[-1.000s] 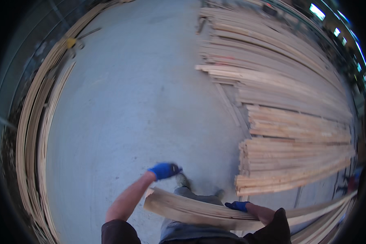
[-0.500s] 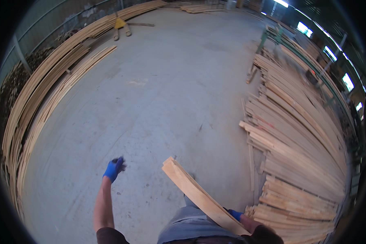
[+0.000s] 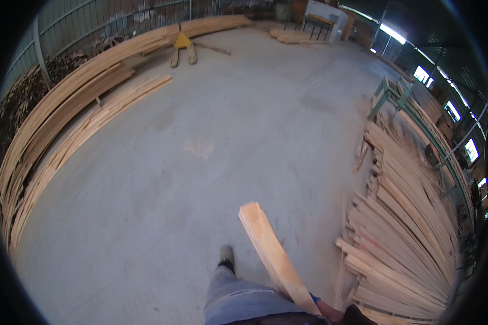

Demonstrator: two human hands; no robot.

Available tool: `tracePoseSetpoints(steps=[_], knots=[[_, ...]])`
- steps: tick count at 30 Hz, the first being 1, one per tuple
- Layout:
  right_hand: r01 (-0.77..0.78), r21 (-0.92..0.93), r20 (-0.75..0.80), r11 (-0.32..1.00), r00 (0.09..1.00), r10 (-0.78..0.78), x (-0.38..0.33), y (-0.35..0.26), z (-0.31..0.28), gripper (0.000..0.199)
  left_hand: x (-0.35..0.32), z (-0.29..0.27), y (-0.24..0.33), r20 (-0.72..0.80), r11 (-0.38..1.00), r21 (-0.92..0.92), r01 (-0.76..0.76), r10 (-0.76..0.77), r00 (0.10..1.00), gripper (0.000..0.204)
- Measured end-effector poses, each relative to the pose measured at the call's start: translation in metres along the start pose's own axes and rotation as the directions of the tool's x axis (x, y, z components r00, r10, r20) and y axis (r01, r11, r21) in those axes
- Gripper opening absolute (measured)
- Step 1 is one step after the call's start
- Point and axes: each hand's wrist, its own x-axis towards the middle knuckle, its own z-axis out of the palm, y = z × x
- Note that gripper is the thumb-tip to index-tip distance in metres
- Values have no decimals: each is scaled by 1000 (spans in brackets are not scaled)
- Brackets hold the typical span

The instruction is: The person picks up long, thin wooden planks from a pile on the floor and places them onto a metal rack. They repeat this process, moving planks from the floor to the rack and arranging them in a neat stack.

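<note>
A small stack of pale wooden boards [image 3: 269, 246] slants along my right side, its front ends pointing ahead over the floor. My right hand [image 3: 315, 298], in a blue glove, grips these boards near the lower edge of the view. Most of that hand is hidden behind the wood, so only a bit of blue and the wrist show. The rear part of the boards passes out of view by my right arm. My left hand is out of view. Beneath me, one shoe [image 3: 227, 253] is stretched forward on the floor.
Wooden boards [image 3: 396, 216] lie in a broad pile on the right, beside a green metal frame [image 3: 425, 122]. Long plank stacks [image 3: 59, 103] curve along the left wall. A yellow pallet jack [image 3: 183, 42] stands at the far left; a table [image 3: 318, 21] is at the back.
My left hand has dropped out of view. I have moved ahead, so the pallet jack and right-hand pile sit differently in view. The boards' front ends have swung to the right.
</note>
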Motion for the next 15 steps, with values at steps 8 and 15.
tracePoseSetpoints(steps=[8,15], knots=[[19,59,-37,998,999,-17,141,-214,-156,72,68,422,514,351,387,471,-792,742,571,40],[-27,140,-86,990,996,39,264,-348,-315,69,39,755,768,405,466,363,-807,701,587,39]])
